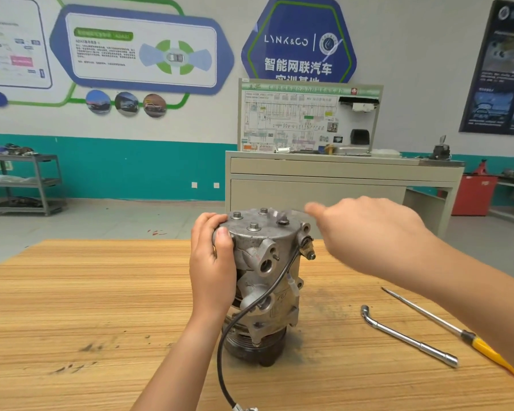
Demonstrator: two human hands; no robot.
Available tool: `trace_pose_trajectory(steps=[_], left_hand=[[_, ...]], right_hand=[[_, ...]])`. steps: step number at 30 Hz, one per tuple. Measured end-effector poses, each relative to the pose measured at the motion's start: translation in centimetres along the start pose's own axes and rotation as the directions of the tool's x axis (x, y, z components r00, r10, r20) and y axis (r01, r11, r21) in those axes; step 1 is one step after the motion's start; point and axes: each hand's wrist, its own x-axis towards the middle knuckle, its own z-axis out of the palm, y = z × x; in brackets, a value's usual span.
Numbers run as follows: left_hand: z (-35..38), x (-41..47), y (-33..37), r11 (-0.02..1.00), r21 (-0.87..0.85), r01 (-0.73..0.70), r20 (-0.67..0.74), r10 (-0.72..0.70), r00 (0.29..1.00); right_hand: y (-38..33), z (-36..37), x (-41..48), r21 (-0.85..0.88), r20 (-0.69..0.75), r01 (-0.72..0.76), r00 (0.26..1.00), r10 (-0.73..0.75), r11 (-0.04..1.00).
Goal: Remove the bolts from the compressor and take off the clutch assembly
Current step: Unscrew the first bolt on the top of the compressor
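Observation:
A grey metal compressor [267, 271] stands upright on the wooden table [72, 307], its black clutch pulley [255, 348] at the bottom. Several bolts [253, 226] sit in its top plate. My left hand [212, 265] grips the compressor's upper left side, thumb on the rim. My right hand [365, 232] hovers blurred just right of the top plate, fingers reaching toward a raised bolt [283, 222]; whether it holds anything is unclear. A black cable [229, 330] hangs from the compressor toward me.
An L-shaped socket wrench [407, 336] and a yellow-handled screwdriver [445, 324] lie on the table to the right. Behind the table stand a beige cabinet with a wiring display board [309, 114] and a grey shelf cart [24, 182] at left.

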Motion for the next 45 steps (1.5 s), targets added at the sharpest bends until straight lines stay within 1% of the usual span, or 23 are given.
trace_pose_trajectory(steps=[2, 4, 10, 15, 17, 21, 23, 26, 30, 34, 42, 45], left_hand=[[0.0, 0.0, 0.0, 1.000, 0.010, -0.009, 0.002, 0.009, 1.000], [-0.2, 0.0, 0.1, 1.000, 0.020, -0.015, 0.014, 0.015, 1.000], [-0.3, 0.0, 0.2, 1.000, 0.016, -0.018, 0.020, 0.017, 1.000], [-0.1, 0.0, 0.1, 1.000, 0.006, -0.017, 0.008, 0.017, 1.000], [-0.1, 0.0, 0.0, 1.000, 0.004, -0.015, 0.004, 0.015, 1.000], [-0.1, 0.0, 0.1, 1.000, 0.004, -0.019, 0.008, 0.019, 1.000], [-0.3, 0.0, 0.1, 1.000, 0.004, -0.022, 0.017, 0.022, 1.000], [-0.5, 0.1, 0.2, 1.000, 0.007, -0.021, 0.028, 0.021, 0.999], [-0.3, 0.1, 0.3, 1.000, -0.008, -0.019, 0.015, 0.019, 1.000], [-0.1, 0.0, 0.3, 1.000, -0.012, -0.026, -0.004, 0.026, 1.000], [-0.2, 0.0, 0.2, 1.000, 0.007, -0.008, 0.012, 0.008, 1.000], [-0.1, 0.0, 0.3, 1.000, 0.002, -0.008, 0.012, 0.008, 1.000]], right_hand=[[-1.2, -0.5, 0.0, -0.034, 0.021, 0.046, 0.999, -0.045, 0.998], [-1.5, -0.8, 0.2, -0.044, 0.035, 0.057, 0.998, -0.056, 0.997], [0.2, -0.5, -0.8, -0.036, -0.015, -0.038, 0.999, 0.038, 0.999], [0.7, -0.8, -0.8, -0.079, -0.011, -0.054, 0.999, 0.053, 0.995], [0.2, -1.0, -0.3, -0.090, 0.003, -0.026, 1.000, 0.027, 0.996], [-1.6, -1.4, 0.9, -0.114, 0.066, 0.074, 0.996, -0.067, 0.991], [-2.1, -1.6, 1.3, -0.124, 0.087, 0.088, 0.993, -0.078, 0.988], [-1.6, -1.3, 1.2, -0.101, 0.080, 0.048, 0.996, -0.040, 0.994], [-0.2, -0.7, -0.2, -0.071, 0.018, -0.022, 1.000, 0.023, 0.997], [1.0, -1.0, -0.7, -0.097, -0.016, -0.039, 0.999, 0.038, 0.995], [0.2, -1.6, 0.6, -0.156, 0.075, 0.011, 0.997, 0.001, 0.988], [-0.3, -2.2, 0.2, -0.213, 0.098, 0.066, 0.994, -0.046, 0.975]])
